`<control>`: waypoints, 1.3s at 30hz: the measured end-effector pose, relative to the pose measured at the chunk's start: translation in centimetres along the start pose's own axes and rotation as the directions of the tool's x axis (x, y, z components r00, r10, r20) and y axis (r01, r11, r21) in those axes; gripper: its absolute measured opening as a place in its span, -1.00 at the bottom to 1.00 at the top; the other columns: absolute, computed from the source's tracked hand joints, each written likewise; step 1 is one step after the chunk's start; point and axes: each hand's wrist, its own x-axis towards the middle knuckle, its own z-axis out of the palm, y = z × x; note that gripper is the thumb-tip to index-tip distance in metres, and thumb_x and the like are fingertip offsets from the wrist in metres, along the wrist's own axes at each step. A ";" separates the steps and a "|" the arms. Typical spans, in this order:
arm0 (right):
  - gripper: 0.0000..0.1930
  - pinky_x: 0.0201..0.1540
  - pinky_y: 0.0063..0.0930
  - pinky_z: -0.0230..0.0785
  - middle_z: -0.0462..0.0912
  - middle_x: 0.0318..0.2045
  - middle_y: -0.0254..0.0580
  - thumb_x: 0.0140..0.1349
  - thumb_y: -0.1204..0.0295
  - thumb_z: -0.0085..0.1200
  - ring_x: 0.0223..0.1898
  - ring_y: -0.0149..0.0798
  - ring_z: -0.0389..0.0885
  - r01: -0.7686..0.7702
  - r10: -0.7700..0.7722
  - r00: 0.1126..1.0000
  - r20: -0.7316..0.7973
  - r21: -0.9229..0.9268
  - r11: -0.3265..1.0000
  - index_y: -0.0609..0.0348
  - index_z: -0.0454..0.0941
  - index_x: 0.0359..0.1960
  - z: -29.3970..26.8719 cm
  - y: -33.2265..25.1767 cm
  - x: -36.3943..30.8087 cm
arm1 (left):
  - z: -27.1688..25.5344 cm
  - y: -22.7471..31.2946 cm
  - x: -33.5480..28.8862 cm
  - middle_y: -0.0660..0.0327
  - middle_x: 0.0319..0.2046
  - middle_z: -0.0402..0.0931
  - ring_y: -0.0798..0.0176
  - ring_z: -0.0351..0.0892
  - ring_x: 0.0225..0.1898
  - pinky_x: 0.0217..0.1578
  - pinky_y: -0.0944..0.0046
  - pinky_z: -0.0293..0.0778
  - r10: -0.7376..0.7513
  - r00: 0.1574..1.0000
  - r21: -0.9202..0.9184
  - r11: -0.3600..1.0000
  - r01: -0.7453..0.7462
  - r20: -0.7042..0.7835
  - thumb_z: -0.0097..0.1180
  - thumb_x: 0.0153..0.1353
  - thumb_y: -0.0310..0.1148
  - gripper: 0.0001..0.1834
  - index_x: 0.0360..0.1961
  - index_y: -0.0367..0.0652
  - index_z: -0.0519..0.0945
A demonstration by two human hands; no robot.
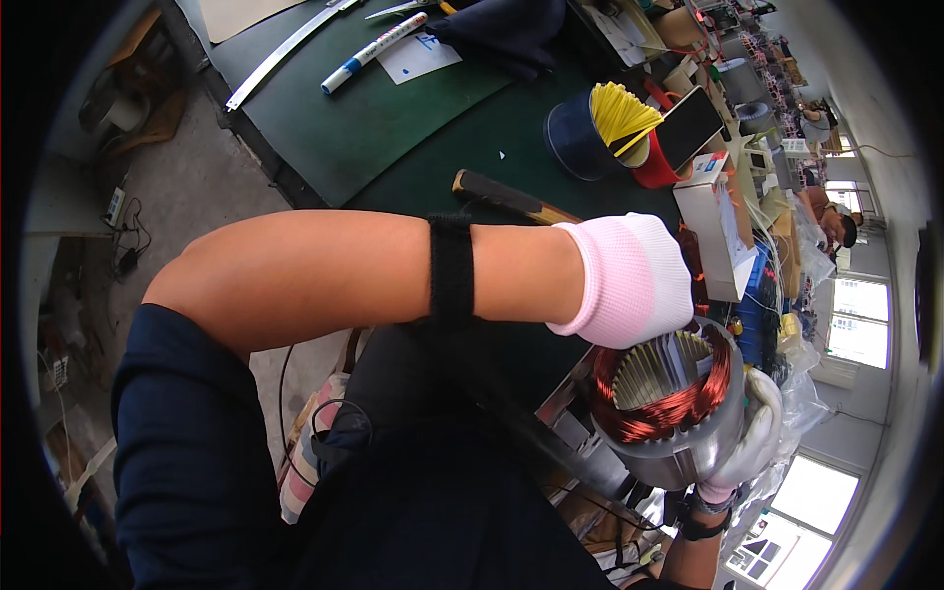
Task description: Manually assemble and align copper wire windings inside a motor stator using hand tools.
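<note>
A grey metal motor stator (678, 447) with copper windings (657, 418) around its open bore sits tilted at the lower right. My right hand (757, 438), in a white glove, grips its outer shell from the right side. My left arm crosses the picture from the left. My left hand (629, 280), in a pink-and-white glove, rests at the stator's upper rim. The fingers of that hand are hidden behind the cuff and the stator. A black strap (450, 270) circles my left forearm.
A green mat (393, 128) covers the bench, bearing a blue-and-white marker (374, 51), a metal strip (285, 54), a white paper (418, 57) and a dark cloth (501, 34). A hammer handle (511, 200), a dark cup of yellow strips (605, 128) and a white box (718, 226) lie near my left hand.
</note>
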 end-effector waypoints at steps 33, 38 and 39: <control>0.12 0.17 -0.12 0.52 0.63 0.12 0.23 -0.13 0.30 0.62 0.10 0.16 0.66 -0.200 0.239 0.945 0.222 -0.181 0.963 0.40 0.22 0.48 -0.4 4.4 -14.4 | 1.4 13.6 3.4 0.32 -0.17 0.61 0.50 0.49 -0.17 -0.08 0.38 0.46 -0.762 0.647 -0.935 0.231 0.268 -0.003 0.08 0.56 -0.18 -0.62 0.11 -0.30 0.64; -0.86 -0.40 -0.08 0.50 0.64 -0.57 -0.07 0.40 0.31 0.16 -0.48 0.06 0.70 -0.066 0.101 0.991 0.092 -0.326 0.943 0.08 0.63 -0.16 -0.8 7.0 -15.8 | 2.6 13.0 3.1 0.23 -0.19 0.62 0.42 0.47 -0.16 -0.03 0.35 0.44 -0.724 0.657 -0.812 0.503 0.297 -0.208 -0.01 0.56 -0.27 -0.65 0.05 -0.35 0.63; -0.86 -0.44 -0.10 0.48 0.61 -0.60 -0.09 0.41 0.30 0.16 -0.50 0.05 0.68 -0.046 0.070 0.996 0.062 -0.330 0.943 0.06 0.55 -0.26 -1.0 7.8 -15.9 | 3.4 12.8 2.9 0.20 -0.19 0.62 0.39 0.47 -0.16 -0.01 0.33 0.44 -0.684 0.671 -0.729 0.610 0.311 -0.286 -0.02 0.56 -0.28 -0.66 0.05 -0.36 0.63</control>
